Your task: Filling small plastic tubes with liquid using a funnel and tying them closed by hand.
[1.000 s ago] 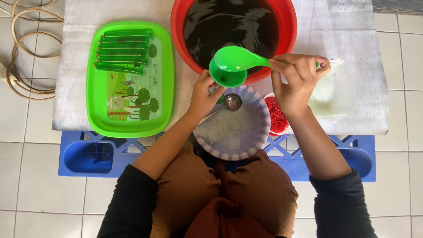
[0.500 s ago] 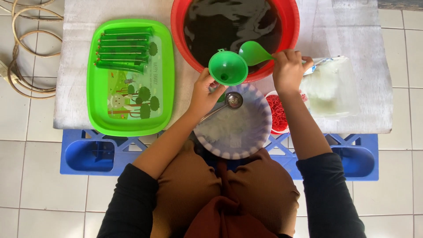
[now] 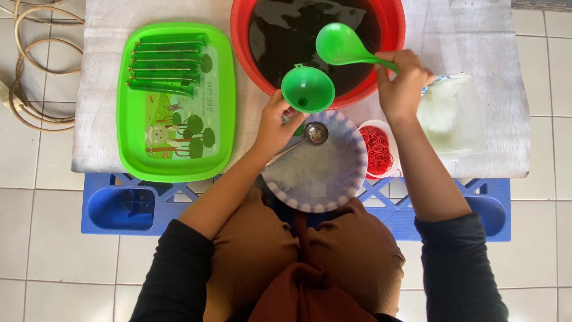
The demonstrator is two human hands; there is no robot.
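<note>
Right hand (image 3: 404, 83) closed round green ladle (image 3: 345, 48), handle slanting, bowl toward upper left.

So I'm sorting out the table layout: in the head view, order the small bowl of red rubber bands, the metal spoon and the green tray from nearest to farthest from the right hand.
1. Small bowl of red rubber bands: just below the right hand, beside the wrist.
2. Metal spoon: further left, in the striped bowl.
3. Green tray: far left of the table.
</note>
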